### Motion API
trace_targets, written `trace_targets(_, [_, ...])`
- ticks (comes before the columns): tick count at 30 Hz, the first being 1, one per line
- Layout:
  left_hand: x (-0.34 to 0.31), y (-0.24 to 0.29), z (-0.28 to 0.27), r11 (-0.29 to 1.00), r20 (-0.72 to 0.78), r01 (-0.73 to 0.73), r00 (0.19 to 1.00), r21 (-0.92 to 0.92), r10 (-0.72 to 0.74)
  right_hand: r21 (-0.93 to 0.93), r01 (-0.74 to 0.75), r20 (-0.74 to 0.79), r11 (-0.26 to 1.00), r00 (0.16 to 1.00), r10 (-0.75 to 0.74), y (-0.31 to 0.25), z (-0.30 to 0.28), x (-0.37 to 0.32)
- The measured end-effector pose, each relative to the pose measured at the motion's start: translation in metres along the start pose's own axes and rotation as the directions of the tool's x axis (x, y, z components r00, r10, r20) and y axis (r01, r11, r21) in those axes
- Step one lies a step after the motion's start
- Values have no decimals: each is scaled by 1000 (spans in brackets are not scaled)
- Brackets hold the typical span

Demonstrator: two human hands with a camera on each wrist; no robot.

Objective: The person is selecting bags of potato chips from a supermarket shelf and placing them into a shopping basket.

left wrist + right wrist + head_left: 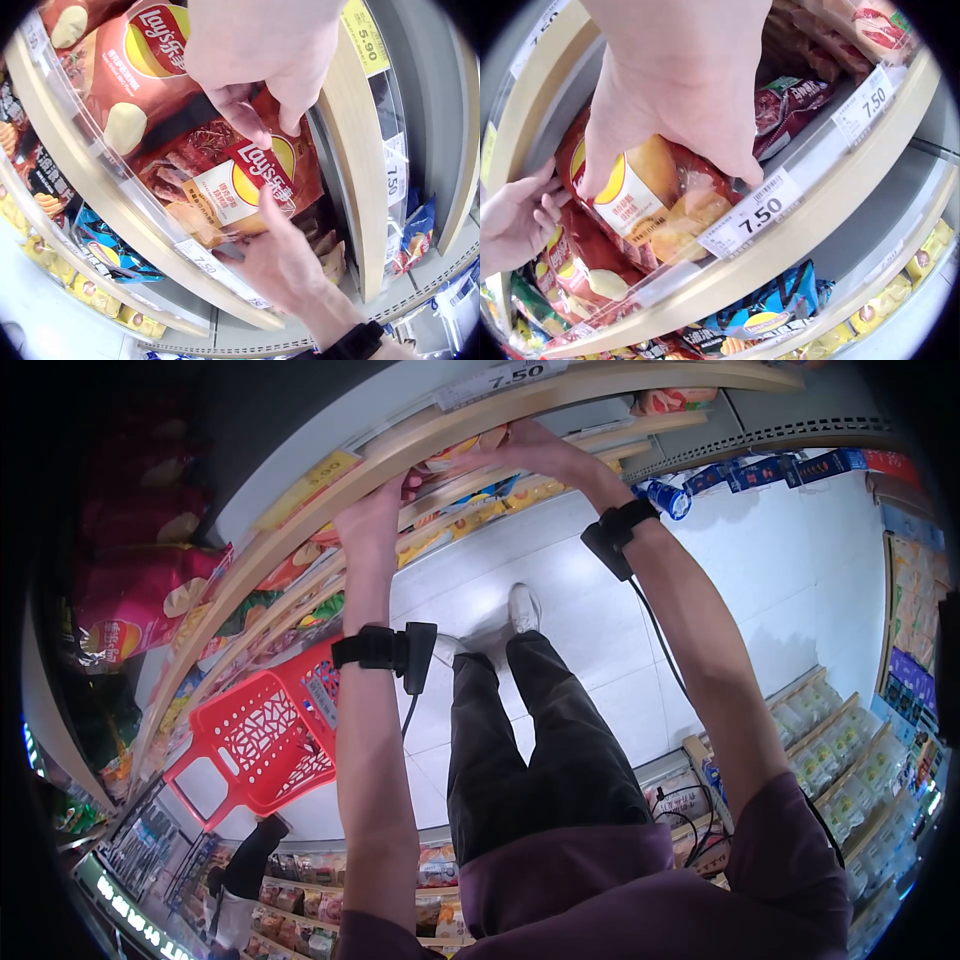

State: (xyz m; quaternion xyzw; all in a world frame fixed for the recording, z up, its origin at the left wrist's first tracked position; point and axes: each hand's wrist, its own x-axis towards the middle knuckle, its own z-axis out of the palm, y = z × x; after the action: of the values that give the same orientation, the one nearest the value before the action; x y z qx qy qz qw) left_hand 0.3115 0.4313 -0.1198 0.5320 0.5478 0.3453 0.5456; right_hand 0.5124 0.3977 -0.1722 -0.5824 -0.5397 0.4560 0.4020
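Observation:
A red Lay's chip bag (214, 187) stands on a curved shelf behind a clear front lip. My right hand (675, 90) spreads over its front and grips it, thumb on one side and fingers towards the price tag. In the left wrist view the right hand's thumb (276, 214) lies on the bag's printed face. At the bag's upper end is my left hand (262, 60), its loosely bent fingers right at the edge. Beside this bag stands another red Lay's bag (139, 60), partly under the left hand in that view.
A price tag reading 7.50 (757, 214) sits on the shelf front. Blue chip bags (769, 304) and yellow bags (862, 319) fill lower shelves. A red shopping basket (215, 715) is on the floor at the left. More stocked shelves (850, 760) stand behind, and another person's dark-clad leg (250, 860) shows.

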Motion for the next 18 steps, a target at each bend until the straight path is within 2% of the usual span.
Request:
trace_targets(2, [7,5,0,992,42,77,996,100,-82,-37,53,73,998,996,-50,20,1,-1])
trace_targets(5, [16,0,-3,977,77,78,993,199,-95,-51,71,122,996,990,-64,36,-3,8])
trace_targets(8, [25,-11,-9,980,140,90,983,175,-115,-102,35,168,994,986,-18,27,-12,13])
trace_targets(10, [18,-7,-7,980,91,74,992,183,-92,-143,-20,160,990,986,43,19,-16,15])
trace_targets(13, [18,-9,-9,982,101,53,992,179,-72,-34,-60,175,998,982,65,24,-13,24])
trace_targets(16, [16,-9,-8,985,75,78,993,154,-90,14,1,137,1000,991,-3,23,-11,19])
trace_targets(18, [14,-5,-8,990,63,87,994,112,-95,-49,-25,168,999,985,33,25,-10,20])
